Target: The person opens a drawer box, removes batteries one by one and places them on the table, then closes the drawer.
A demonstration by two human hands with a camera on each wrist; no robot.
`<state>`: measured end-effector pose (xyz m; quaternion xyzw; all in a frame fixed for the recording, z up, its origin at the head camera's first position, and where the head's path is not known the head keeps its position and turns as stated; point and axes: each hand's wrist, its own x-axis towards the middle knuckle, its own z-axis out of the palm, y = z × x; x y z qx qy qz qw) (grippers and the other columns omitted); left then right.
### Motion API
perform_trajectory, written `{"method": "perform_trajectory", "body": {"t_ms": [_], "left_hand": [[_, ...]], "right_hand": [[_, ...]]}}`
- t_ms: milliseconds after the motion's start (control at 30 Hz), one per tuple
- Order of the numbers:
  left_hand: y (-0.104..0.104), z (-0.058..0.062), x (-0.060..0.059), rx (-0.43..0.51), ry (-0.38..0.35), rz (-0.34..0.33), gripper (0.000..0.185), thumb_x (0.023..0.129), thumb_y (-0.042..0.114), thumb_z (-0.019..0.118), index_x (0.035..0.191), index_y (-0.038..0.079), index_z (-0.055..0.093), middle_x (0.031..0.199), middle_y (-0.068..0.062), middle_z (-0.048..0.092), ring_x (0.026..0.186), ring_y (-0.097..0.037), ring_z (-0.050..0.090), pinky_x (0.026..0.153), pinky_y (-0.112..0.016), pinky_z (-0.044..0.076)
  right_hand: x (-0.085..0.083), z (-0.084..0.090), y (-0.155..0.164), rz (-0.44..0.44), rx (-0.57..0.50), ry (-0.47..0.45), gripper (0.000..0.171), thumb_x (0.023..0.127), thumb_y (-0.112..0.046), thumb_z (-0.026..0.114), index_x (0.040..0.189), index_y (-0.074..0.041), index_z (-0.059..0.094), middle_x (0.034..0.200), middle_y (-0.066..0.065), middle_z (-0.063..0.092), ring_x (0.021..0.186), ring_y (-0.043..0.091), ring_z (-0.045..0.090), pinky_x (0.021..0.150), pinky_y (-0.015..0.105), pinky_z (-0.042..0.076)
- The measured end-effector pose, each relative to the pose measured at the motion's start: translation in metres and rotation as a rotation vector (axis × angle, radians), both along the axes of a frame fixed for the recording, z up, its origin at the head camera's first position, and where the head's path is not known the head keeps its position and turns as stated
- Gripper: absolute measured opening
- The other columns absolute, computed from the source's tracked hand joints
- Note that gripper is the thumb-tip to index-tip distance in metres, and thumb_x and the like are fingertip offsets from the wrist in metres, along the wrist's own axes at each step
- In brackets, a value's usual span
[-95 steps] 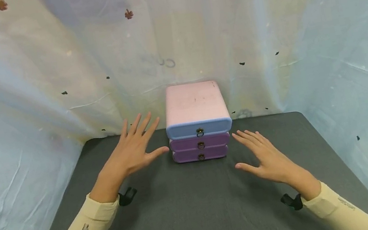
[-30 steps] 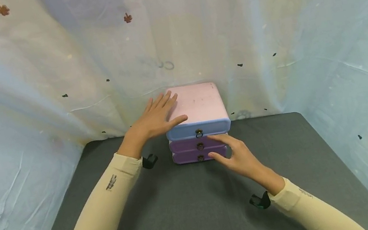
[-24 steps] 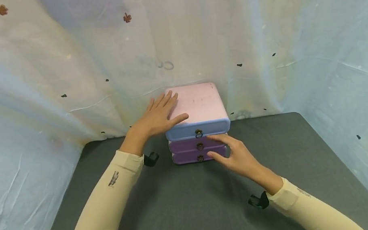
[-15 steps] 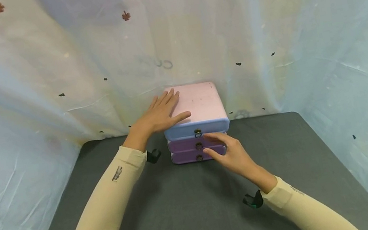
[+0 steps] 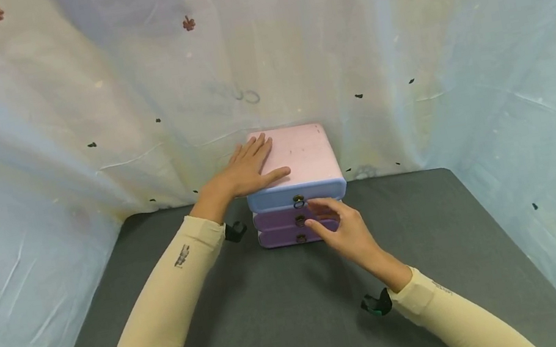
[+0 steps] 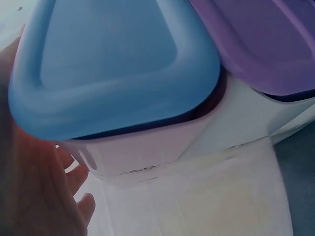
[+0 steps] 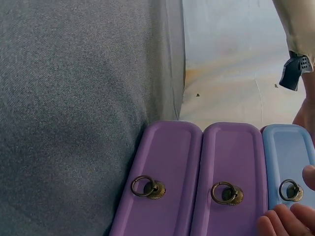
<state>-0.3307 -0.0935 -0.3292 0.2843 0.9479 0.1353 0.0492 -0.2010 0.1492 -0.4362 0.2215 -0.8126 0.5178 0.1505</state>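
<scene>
A small drawer box point(image 5: 291, 162) with a pink top stands at the back of the grey mat. It has a blue top drawer point(image 5: 271, 200) over two purple drawers point(image 5: 279, 228), each with a brass ring pull. My left hand point(image 5: 246, 170) lies flat on the left part of the pink top, fingers straight. My right hand point(image 5: 340, 227) is in front of the drawers, thumb and fingers loosely bent. In the right wrist view its fingertips point(image 7: 285, 221) are just beside the blue drawer's ring point(image 7: 290, 190), which hangs free. The left wrist view shows the blue drawer point(image 6: 113, 64) close up and my palm point(image 6: 29, 196).
The grey mat point(image 5: 282, 321) covers the table. A pale, wrinkled curtain point(image 5: 77, 109) closes in the back and both sides, right behind the box. Black wrist-camera mounts point(image 5: 374, 304) sit at both sleeve cuffs.
My left hand rose from beside the box and settled flat on its top. My right hand moved left and forward from the mat until its fingertips reached the blue drawer's ring.
</scene>
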Motion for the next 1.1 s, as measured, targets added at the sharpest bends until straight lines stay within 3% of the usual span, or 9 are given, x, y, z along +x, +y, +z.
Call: {"method": "perform_trajectory", "body": {"t_ms": [267,567,1100], "left_hand": [[0.004,0.001,-0.007,-0.027,-0.021,0.000,0.108,0.101,0.078,0.044,0.174,0.012,0.001,0.181,-0.008,-0.010,0.166,-0.027,-0.011,0.134,-0.045,-0.009],[0.009,-0.001,-0.011,-0.025,-0.038,0.015,0.117,0.098,0.081,0.048,0.173,0.010,-0.006,0.180,-0.009,-0.012,0.166,-0.030,-0.011,0.135,-0.049,0.003],[0.013,-0.002,-0.014,-0.049,-0.081,0.066,0.127,0.094,0.086,0.049,0.170,0.006,-0.013,0.178,-0.013,-0.019,0.164,-0.026,-0.021,0.135,-0.043,-0.005]], "right_hand": [[0.000,0.002,-0.003,-0.007,-0.022,-0.056,0.044,0.099,-0.015,0.081,0.139,-0.001,0.067,0.134,0.015,0.072,0.118,0.034,0.072,0.104,0.047,0.059],[-0.001,0.003,-0.006,0.020,-0.081,-0.130,0.042,0.100,-0.013,0.079,0.139,0.000,0.067,0.133,0.015,0.071,0.121,0.033,0.070,0.106,0.045,0.058],[-0.001,0.004,-0.010,0.064,-0.158,-0.171,0.045,0.099,-0.010,0.079,0.140,0.003,0.065,0.129,0.021,0.072,0.119,0.036,0.071,0.106,0.046,0.057]]}}
